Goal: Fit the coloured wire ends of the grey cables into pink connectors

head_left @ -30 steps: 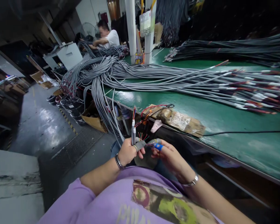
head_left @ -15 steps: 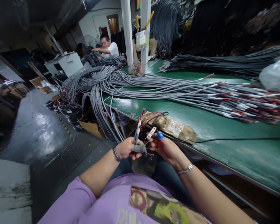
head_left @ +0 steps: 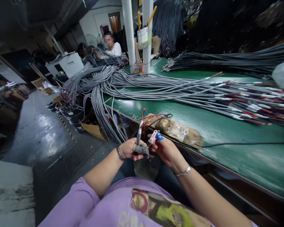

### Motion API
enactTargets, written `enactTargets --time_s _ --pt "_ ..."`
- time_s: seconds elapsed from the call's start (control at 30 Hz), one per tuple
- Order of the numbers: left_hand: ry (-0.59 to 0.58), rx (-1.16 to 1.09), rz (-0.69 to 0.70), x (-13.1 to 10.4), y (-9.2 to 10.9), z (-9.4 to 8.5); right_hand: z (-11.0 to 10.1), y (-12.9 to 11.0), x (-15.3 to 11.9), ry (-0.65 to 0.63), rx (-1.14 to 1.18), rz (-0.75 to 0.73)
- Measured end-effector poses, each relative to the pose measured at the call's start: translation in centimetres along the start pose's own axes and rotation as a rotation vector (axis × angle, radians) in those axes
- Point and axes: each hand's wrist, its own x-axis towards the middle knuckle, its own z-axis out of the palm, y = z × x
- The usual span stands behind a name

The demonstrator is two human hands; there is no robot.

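My left hand (head_left: 130, 149) is closed around a grey cable (head_left: 138, 137), its thumb in a grey cover. Above the fist the cable end stands up, with a white band and stripped coloured wires (head_left: 144, 113). Thin red, green and dark wires (head_left: 150, 146) fan out by the left thumb. My right hand (head_left: 167, 149), with a blue cover on its thumb, pinches a small pinkish-white piece with holes (head_left: 153, 136). It is close beside the fanned wires; whether any wire sits in it I cannot tell.
Long bundles of grey cables (head_left: 142, 84) lie across the green table (head_left: 227, 135). A taped cardboard piece (head_left: 183, 134) with a black cord rests at the near edge. White posts (head_left: 129, 34) rise behind, carrying a pot of yellow-handled tools (head_left: 142, 37). A co-worker (head_left: 113, 47) sits beyond.
My right hand has moved slightly left, its thumb now closer against the pinkish-white piece. The left hand keeps its grip on the cable. The co-worker's arm has come down.
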Motion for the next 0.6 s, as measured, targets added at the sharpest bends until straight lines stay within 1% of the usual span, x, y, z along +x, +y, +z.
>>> enactTargets --time_s 0.1,0.13,0.17,0.23,0.3,0.37,0.47,0.6 --pt "-0.010 0.005 -0.018 0.17 -0.14 -0.32 0.04 -0.03 -0.04 0.174 -0.159 -0.178" --pt "-0.021 0.008 -0.025 0.24 -0.19 -0.43 0.05 0.04 -0.05 0.206 -0.194 -0.217" --pt "-0.032 0.009 -0.028 0.33 -0.24 -0.51 0.07 0.12 -0.02 0.211 -0.198 -0.230" --pt "-0.052 0.009 -0.034 0.51 -0.28 -0.61 0.18 0.24 0.15 0.153 -0.125 -0.174" --pt "-0.052 0.007 -0.047 0.70 -0.23 -0.58 0.40 0.26 0.41 0.080 -0.005 -0.069" --pt "-0.041 0.007 -0.061 0.83 -0.12 -0.47 0.65 0.21 0.63 0.072 0.073 -0.005" --pt "-0.033 0.009 -0.072 0.85 0.04 -0.31 0.79 0.27 0.74 0.106 0.112 -0.009" --pt "-0.050 0.007 -0.056 0.64 0.17 -0.25 0.43 0.63 0.57 0.117 0.135 -0.029"
